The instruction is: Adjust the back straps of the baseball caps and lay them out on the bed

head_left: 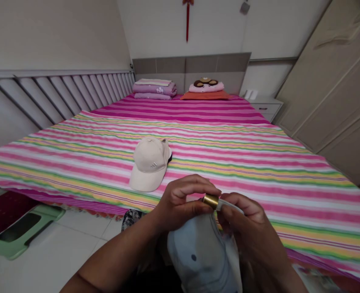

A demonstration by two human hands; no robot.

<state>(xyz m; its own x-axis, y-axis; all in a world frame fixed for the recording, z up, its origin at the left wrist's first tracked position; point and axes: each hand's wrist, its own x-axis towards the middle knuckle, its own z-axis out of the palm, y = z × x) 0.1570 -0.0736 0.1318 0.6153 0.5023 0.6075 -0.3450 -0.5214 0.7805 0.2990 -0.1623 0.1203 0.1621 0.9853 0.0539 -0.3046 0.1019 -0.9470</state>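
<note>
Head view: the left hand (182, 199) has its grip pinched on the gold buckle (210, 201); hold this steady. The right hand (247, 215) has its grip pinched on the pale strap (220, 204); keep it flat. The cap (199, 246), below both hands before the bed (228, 140), looks rounded and pale blue-grey.

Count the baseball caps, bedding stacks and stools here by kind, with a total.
Baseball caps: 2 (beige cap, held blue-grey cap)
Bedding stacks: 2 (purple stack, pink-and-orange stack)
Stools: 1 (green plastic stool)
Total: 5
</note>
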